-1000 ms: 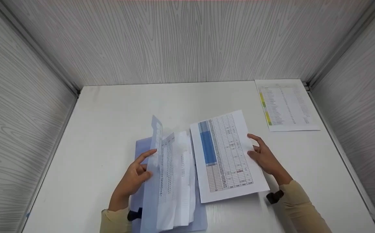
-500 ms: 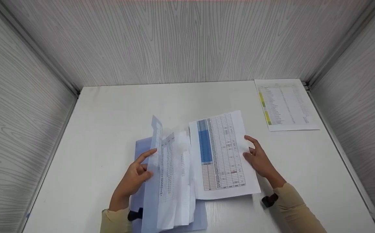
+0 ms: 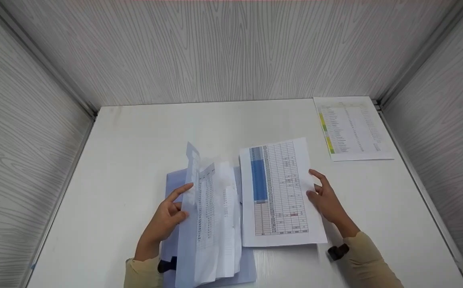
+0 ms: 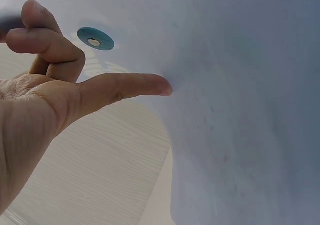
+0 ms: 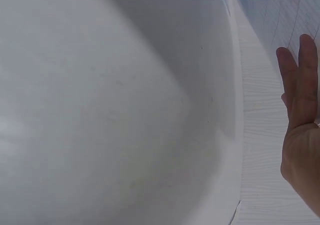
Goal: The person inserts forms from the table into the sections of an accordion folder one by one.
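A translucent pale-blue document folder [image 3: 170, 188] lies spread on the table, with several printed papers [image 3: 217, 228] inside it. My left hand [image 3: 163, 218] pinches the raised cover at its edge. In the left wrist view the straight thumb [image 4: 125, 87] presses the cover's outer face beside a teal snap button [image 4: 95, 38]; the other visible fingers are curled. My right hand [image 3: 327, 200] pinches the right edge of a printed sheet [image 3: 279, 188] with a blue-headed table, held to the right of the folder. In the right wrist view two fingers of my right hand [image 5: 305, 115] show near the sheet's printed face [image 5: 272, 10].
Another printed paper [image 3: 353, 128], with yellow and green marks along one side, lies at the back right corner of the white table [image 3: 143, 136]. Wood-grain panels [image 3: 231, 52] stand along the back and both sides.
The right hand with the sheet shifted slightly left, then back right, and the sheet has turned a little more upright. The left hand holds the folder cover in the same place.
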The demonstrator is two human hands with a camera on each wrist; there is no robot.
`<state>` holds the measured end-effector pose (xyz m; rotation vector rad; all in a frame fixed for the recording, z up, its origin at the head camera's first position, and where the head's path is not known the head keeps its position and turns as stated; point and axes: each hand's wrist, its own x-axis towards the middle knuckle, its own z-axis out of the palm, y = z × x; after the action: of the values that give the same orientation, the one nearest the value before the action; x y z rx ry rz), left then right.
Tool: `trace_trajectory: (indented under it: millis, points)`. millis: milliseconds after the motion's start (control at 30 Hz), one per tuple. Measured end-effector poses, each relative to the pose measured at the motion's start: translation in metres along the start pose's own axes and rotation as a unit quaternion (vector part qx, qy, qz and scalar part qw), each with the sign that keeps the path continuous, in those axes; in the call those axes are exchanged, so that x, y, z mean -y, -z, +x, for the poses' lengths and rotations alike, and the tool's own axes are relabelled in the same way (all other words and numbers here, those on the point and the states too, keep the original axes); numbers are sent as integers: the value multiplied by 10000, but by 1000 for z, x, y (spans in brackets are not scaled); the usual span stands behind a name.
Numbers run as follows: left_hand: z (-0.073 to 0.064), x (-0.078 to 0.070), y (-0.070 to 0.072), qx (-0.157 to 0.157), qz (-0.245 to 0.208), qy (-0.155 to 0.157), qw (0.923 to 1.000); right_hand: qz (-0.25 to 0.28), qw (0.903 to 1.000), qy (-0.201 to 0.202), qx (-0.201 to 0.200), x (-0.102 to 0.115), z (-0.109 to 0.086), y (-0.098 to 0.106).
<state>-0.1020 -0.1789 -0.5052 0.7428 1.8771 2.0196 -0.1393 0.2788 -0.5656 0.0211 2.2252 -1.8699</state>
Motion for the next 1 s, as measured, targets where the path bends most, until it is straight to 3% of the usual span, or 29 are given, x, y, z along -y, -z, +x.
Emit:
trace_trajectory:
  millis: [167,433,867,1000]
  points:
    - [-1,-1,0,7,-147,84,9999,154,9997,111,-153,-1,0,-5]
    - [-1,-1,0,-40,40,71,10000,378,9991,91,-165,-2,3,-24]
    - [1,-1,-1,-28,-1,47,10000,230,9996,21,146,-6,1,-48]
    - [0,0,-1,-1,-105,70,9999,347,9985,60,426,-6,0,-52]
